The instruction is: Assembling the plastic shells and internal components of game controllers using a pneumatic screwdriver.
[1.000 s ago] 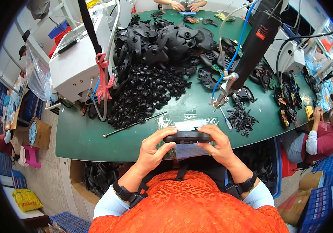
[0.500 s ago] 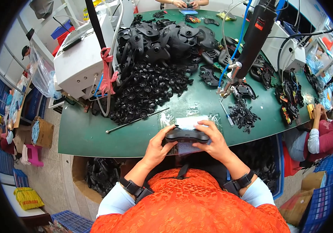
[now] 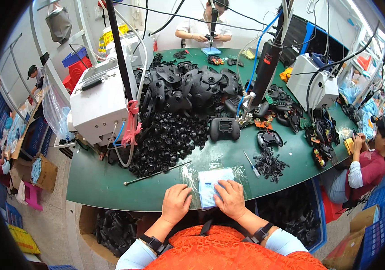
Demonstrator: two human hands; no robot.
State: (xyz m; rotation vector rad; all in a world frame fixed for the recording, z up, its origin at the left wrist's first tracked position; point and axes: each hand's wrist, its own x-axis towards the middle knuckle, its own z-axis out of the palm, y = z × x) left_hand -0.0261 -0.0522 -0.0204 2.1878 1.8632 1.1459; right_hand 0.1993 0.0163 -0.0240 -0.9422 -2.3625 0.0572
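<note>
My left hand (image 3: 176, 203) rests at the table's near edge, with its fingers slightly bent and nothing in it. My right hand (image 3: 230, 198) lies on the right side of a light blue-and-white cloth-like pad (image 3: 207, 191), fingers spread and holding nothing. Beyond the pad, a black game controller (image 3: 224, 129) lies on the green table (image 3: 111, 182), apart from both hands. A long thin metal rod (image 3: 157, 173) lies ahead of my left hand. To the right of the pad are a small screwdriver (image 3: 251, 164) and a pile of small black parts (image 3: 271, 164).
Black thumbstick caps (image 3: 167, 139) and controller shells (image 3: 192, 85) are heaped at centre left. A white machine (image 3: 100, 103) stands left, and a hanging black electric screwdriver (image 3: 266, 69) right of centre. Other people (image 3: 370, 155) work at the right and far side.
The black controller has left both hands and now lies farther off on the table. My right hand has come down onto the pad, my left beside it. The view has tilted up.
</note>
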